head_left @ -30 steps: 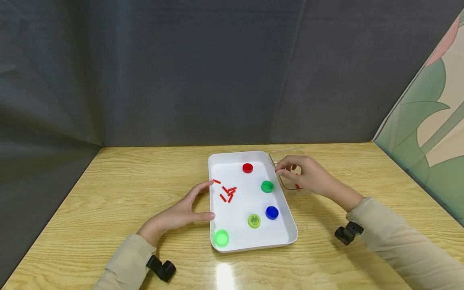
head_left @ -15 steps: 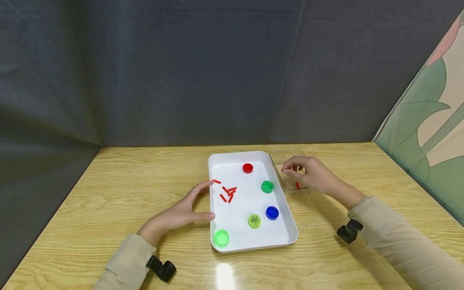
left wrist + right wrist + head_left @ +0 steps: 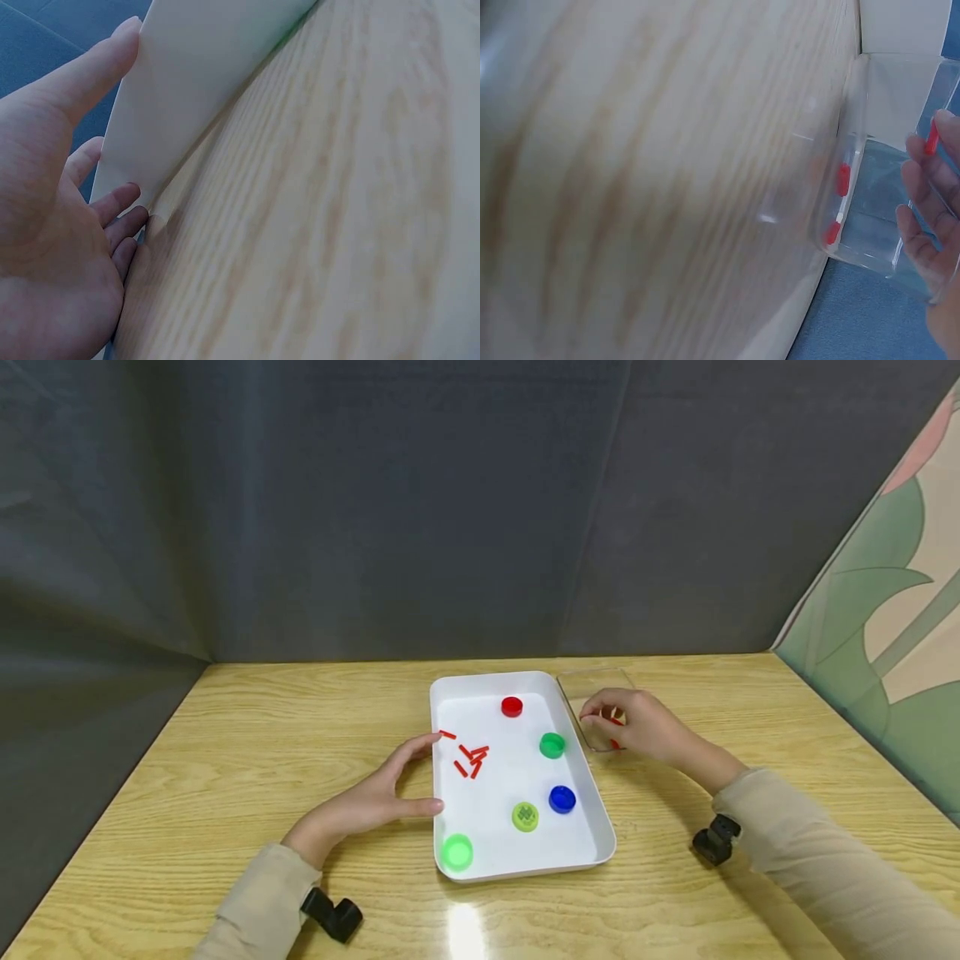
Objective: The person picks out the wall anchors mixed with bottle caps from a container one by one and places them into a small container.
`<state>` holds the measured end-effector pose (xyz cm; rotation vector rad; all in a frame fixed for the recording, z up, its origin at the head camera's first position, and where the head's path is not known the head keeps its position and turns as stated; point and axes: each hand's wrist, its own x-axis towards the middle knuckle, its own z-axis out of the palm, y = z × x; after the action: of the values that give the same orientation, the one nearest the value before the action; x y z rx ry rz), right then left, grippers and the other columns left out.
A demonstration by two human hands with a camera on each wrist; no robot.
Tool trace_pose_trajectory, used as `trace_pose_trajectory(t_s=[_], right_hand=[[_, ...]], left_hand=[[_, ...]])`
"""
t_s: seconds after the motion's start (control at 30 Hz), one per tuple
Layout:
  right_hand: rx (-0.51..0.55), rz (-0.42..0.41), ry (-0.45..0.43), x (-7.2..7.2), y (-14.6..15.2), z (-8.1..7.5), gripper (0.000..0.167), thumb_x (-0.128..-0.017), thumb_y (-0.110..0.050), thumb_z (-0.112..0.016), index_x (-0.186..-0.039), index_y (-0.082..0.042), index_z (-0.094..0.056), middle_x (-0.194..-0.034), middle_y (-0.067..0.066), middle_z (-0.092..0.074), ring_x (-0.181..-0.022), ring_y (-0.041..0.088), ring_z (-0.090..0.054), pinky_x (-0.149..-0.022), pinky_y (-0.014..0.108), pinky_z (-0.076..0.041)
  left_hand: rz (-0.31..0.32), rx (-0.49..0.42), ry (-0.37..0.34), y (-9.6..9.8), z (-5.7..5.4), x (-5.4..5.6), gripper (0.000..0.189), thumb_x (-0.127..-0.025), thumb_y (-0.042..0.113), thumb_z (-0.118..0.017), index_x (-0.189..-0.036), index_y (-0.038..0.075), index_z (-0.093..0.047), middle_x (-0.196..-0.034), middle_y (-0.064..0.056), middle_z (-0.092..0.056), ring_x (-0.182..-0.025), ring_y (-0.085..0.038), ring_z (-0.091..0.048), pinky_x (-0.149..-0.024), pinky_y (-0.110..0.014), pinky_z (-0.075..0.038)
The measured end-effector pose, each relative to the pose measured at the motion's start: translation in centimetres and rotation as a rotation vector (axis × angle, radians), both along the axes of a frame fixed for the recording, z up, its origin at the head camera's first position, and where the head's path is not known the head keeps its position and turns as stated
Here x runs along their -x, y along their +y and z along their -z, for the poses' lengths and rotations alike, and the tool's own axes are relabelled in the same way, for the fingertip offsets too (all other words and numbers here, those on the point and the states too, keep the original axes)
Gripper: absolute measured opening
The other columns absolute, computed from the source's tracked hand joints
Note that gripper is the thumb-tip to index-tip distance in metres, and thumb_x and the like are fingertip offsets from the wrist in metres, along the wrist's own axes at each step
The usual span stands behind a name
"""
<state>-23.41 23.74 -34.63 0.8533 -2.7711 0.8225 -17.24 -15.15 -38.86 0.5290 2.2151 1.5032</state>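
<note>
My right hand (image 3: 626, 720) is over a clear plastic box (image 3: 874, 150) beside the tray's right wall. In the right wrist view its thumb and fingers pinch a small red stick (image 3: 931, 137), above two more red pieces (image 3: 843, 180) lying in the box. My left hand (image 3: 375, 797) is at the left wall of a white tray (image 3: 600, 852), fingers and thumb spread apart with their tips right at the rim. Inside the tray, several short red sticks (image 3: 461, 769) lie loosely on the left, one by the left index fingertip.
Round caps sit in the tray: red (image 3: 512, 707), green (image 3: 552, 745), blue (image 3: 562, 799), yellow-green (image 3: 525, 817) and light green (image 3: 457, 852). The wooden table (image 3: 300, 710) ends at a dark curtain (image 3: 390, 527) behind. A patterned panel (image 3: 885, 610) stands at the right.
My right hand has drawn slightly right, away from the tray's right rim, and a little lower over the clear box. The left hand and the things in the tray have stayed put.
</note>
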Motion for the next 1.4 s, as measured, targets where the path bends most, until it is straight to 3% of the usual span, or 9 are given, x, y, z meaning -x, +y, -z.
trace_pose_trajectory(t_s=[0.33, 0.63, 1.13, 1.4], right_hand=[[0.006, 0.014, -0.002, 0.2, 0.0, 0.1, 0.006, -0.092, -0.008, -0.072, -0.096, -0.012, -0.072, -0.084, -0.005, -0.065, -0.077, 0.015, -0.055, -0.068, 0.034, -0.049], [0.022, -0.002, 0.027, 0.2, 0.1, -0.2, 0.007, -0.095, -0.009, -0.068, -0.1, -0.011, -0.073, -0.092, -0.004, -0.068, -0.083, 0.015, -0.056, -0.076, 0.04, -0.05], [0.071, -0.067, 0.032, -0.4, -2.9, -1.6, 0.009, -0.093, -0.008, -0.07, -0.099, -0.013, -0.074, -0.089, -0.007, -0.066, -0.081, 0.013, -0.054, -0.075, 0.036, -0.049], [0.051, -0.109, -0.058, -0.5, -5.5, -1.8, 0.008, -0.093, -0.013, -0.071, -0.101, -0.012, -0.073, -0.09, -0.008, -0.065, -0.082, 0.015, -0.055, -0.074, 0.036, -0.049]], left_hand=[[0.006, -0.015, 0.011, -0.1, 0.0, 0.1, 0.089, -0.087, 0.033, -0.078, -0.156, 0.027, -0.023, -0.16, -0.006, -0.019, -0.148, -0.029, -0.011, -0.115, -0.063, -0.008], [-0.012, 0.014, -0.016, -0.1, -0.1, -0.1, 0.089, -0.086, 0.035, -0.078, -0.156, 0.03, -0.024, -0.162, -0.005, -0.015, -0.149, -0.029, -0.006, -0.115, -0.063, -0.009], [0.003, -0.009, 0.002, 0.1, -0.1, 0.0, 0.088, -0.087, 0.034, -0.078, -0.156, 0.029, -0.024, -0.161, -0.003, -0.019, -0.149, -0.027, -0.01, -0.115, -0.062, -0.009], [-0.014, 0.015, -0.011, 0.1, -0.1, 0.0, 0.088, -0.086, 0.035, -0.078, -0.156, 0.03, -0.025, -0.161, -0.004, -0.017, -0.149, -0.028, -0.008, -0.115, -0.063, -0.009]])
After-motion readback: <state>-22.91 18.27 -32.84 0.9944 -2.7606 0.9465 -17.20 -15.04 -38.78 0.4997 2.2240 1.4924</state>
